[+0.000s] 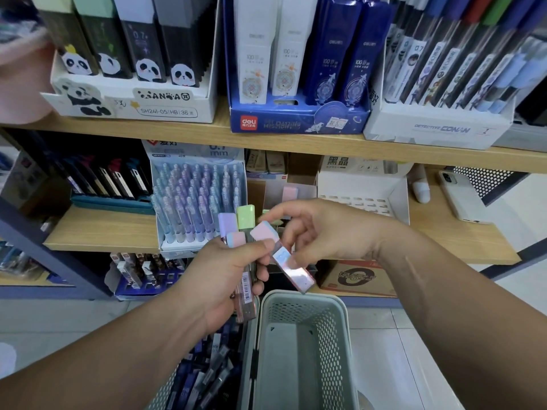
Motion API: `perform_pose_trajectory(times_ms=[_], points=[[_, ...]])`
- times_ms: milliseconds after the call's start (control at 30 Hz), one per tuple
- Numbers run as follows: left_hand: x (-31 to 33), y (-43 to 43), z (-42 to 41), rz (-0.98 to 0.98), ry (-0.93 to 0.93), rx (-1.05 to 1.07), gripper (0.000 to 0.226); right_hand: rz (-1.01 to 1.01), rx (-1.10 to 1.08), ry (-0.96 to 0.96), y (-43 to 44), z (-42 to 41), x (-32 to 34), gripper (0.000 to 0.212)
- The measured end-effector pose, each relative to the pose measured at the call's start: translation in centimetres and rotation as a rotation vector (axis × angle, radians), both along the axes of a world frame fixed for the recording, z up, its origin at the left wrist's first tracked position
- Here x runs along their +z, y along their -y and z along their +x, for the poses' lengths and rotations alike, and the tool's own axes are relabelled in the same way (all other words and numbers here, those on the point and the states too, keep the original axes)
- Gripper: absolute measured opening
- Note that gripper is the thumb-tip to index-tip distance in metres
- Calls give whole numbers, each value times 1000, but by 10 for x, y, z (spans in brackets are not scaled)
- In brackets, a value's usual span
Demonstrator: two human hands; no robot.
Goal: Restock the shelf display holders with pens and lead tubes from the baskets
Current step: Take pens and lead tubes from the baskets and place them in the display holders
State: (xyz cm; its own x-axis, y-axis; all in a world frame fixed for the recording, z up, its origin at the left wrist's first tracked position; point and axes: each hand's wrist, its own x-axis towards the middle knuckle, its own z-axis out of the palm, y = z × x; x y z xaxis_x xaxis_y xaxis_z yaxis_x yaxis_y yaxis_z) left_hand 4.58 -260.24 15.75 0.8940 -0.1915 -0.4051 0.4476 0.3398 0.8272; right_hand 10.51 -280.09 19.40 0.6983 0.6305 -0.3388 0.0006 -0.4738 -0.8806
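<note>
This is a stationery shop. Wooden shelves (207, 130) carry printed retail display boxes, each packed in rows with the same goods: a panda box (165, 106) marked HB and 36, a blue Deli box (296, 124) and a Detective Conan box (438, 131). A small tag (338, 123) on the blue box seems to be a price, though its figures are blurred. Lower down, a holder (183, 245) stands full of identical pens (192, 196). Near the tiled floor (414, 335), a mesh basket (164, 395) is heaped with loose lead tubes (207, 371).

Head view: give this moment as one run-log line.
left hand: grips lead tubes | right hand: pinches pink-capped tube | green basket: below hands
</note>
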Motion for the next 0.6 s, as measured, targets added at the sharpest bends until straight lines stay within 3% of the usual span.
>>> perform_pose_trajectory(times_ms=[133, 267, 333, 367, 467, 600], points=[[0, -1, 2, 9, -72, -16, 16, 5, 8, 33, 3, 4, 2, 68], [-3, -9, 2, -62, -204, -35, 27, 93, -351, 186, 14, 16, 1, 47], [-4, -11, 1, -94, -225, -67, 31, 106, -553, 322, 12, 23, -4, 23], [-5, -11, 1, -99, -230, -77, 30, 71, -643, 405, 10, 26, -7, 7], [-8, -11, 0, -94, -233, -96, 35, -124, -804, 667, 4, 38, -21, 24], [-8, -12, -1, -68, -215, -127, 36, -212, -744, 829, 0, 43, -30, 7]])
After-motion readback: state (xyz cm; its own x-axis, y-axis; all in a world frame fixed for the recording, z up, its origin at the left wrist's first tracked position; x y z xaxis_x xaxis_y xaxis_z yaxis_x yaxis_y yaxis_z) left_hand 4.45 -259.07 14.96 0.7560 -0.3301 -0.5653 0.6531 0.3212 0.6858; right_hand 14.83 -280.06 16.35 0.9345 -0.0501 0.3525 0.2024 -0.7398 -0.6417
